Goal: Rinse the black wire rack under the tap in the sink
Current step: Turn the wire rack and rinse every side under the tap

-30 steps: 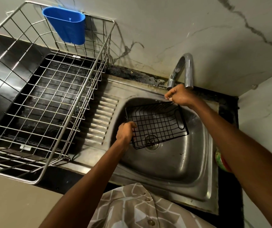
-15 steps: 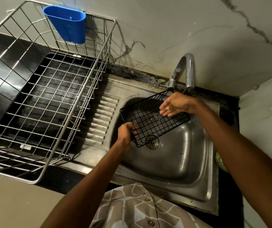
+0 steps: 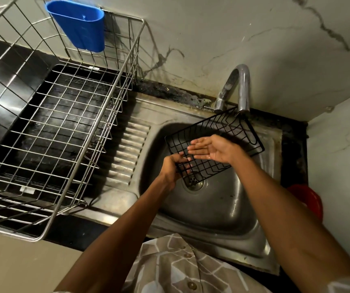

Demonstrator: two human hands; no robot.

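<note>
Within the last second the right hand (image 3: pixel 212 150) had left the spot by the base of the tap (image 3: pixel 240 87), where it had been curled a second earlier, and now lay across the black wire rack (image 3: pixel 218 142) with its fingers straight and together, palm turned up and glistening wet, gripping nothing. Over the same span the rack had been lifted from lying low in the sink (image 3: pixel 212 214) and tilted, so that its far corner now reached up to just under the spout while its near corner hung above the drain (image 3: pixel 194 181). The left hand (image 3: pixel 173 167) had stayed on the rack's near left edge throughout, its fingers curled round the wires and carrying the rack alone. No stream of water could be made out at the spout, though the wet palm suggested the tap was running. This read as the rinse proper beginning: the rack was under the tap and the free hand was set to rub along the wires. The steel dish drainer (image 3: pixel 59 132) with its blue cutlery holder (image 3: pixel 79 26) stood to the left, beside the sink
</note>
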